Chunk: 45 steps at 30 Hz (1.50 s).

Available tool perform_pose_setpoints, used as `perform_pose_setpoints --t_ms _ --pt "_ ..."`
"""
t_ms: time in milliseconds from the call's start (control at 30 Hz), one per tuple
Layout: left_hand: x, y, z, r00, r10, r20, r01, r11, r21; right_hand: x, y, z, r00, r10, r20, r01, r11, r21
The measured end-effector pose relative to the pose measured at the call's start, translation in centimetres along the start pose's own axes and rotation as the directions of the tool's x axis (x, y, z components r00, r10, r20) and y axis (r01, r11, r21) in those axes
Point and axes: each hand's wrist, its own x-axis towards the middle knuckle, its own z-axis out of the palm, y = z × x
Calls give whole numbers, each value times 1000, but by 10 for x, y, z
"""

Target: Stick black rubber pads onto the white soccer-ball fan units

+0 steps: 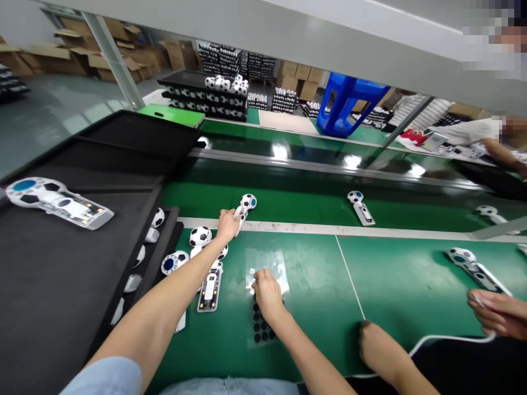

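Observation:
My left hand [229, 224] reaches across to the bench's far edge, its fingers closed around a white handheld device with a soccer-ball head [248, 202]. My right hand [268, 294] is over a clear sheet of round black stickers [257, 325], fingertips pinched together near its upper left part; anything between them is too small to make out. Left of the sheet, partly behind my left forearm, lie several similar devices, one with its clear-covered body [210, 288] facing up and another with a blue disc on its ball head [175, 263].
Black trays [41, 263] are stacked at left, with another device [60, 202] on top. Beyond the bench edge, a green belt [296, 206] carries more devices [361, 208]. A co-worker's hands [496, 312] are at right near a white cable [453, 338]. A shelf beam [288, 33] crosses overhead.

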Motion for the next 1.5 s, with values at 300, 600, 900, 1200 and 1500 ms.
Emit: perform_pose_setpoints --t_ms 300,600,900,1200,1500 --pt "-129 -36 -54 985 -159 72 95 836 540 1 -3 -1 999 42 25 -45 993 107" --pt "-147 -46 -28 976 -163 144 52 818 572 7 -1 -24 991 78 109 -126 814 567" --pt "-153 -70 -12 952 -215 216 204 976 75 5 -19 -37 985 72 158 -169 611 774" --pt "-193 -55 -26 938 -43 344 241 794 -559 -18 -71 -85 991 -93 98 -11 666 746" --pt "-198 -45 -42 969 168 184 -37 827 -561 -40 -105 -116 943 -325 -71 332 900 283"
